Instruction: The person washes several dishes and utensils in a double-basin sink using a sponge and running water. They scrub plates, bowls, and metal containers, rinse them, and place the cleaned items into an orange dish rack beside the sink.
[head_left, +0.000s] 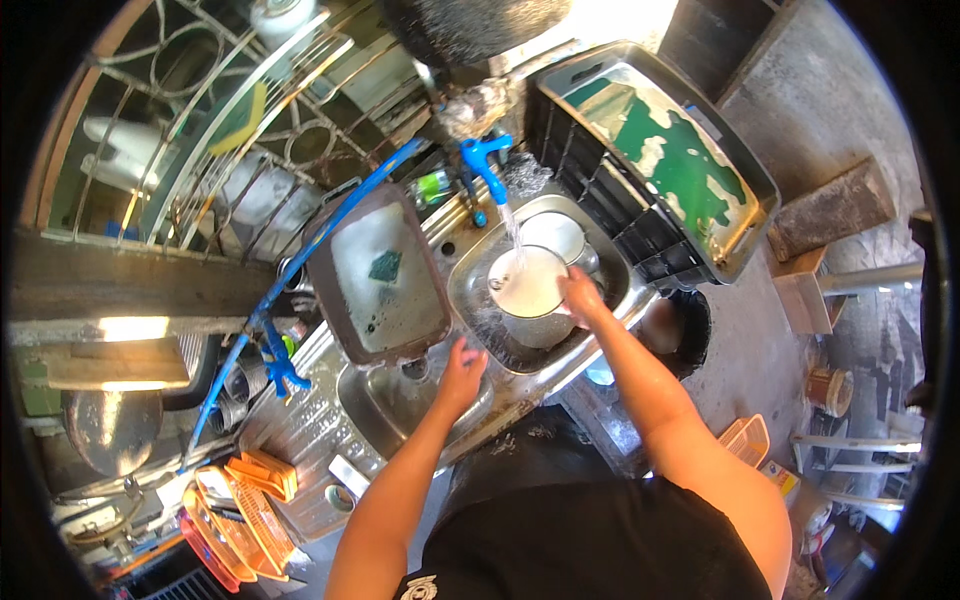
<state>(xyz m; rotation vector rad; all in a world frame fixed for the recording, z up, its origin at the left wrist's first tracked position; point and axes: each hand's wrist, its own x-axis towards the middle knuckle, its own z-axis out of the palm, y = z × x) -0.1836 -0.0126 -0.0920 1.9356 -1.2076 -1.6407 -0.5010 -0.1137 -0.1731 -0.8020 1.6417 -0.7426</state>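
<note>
My right hand (581, 296) grips the rim of a round whitish plate (531, 289) over the right-hand steel sink basin (469, 289). Water (512, 229) runs from a blue tap (486, 169) onto that plate. Behind it, another round white dish (555, 231) sits in the same basin. Bare and with its fingers apart, my left hand (460, 379) hovers above the left-hand sink basin (375, 420). Close to its fingertips is the edge of a brown rectangular tub (334, 319) of cloudy water. A dark green scouring pad (385, 266) is in the tub.
A black plastic crate (592, 172) stands right of the tap, bearing a grey tub (761, 187) with a green, patchy inside. A blue pipe (300, 259) with a second blue tap (281, 367) crosses on the left. Orange plastic baskets (255, 517) lie beside the drainboard (289, 442).
</note>
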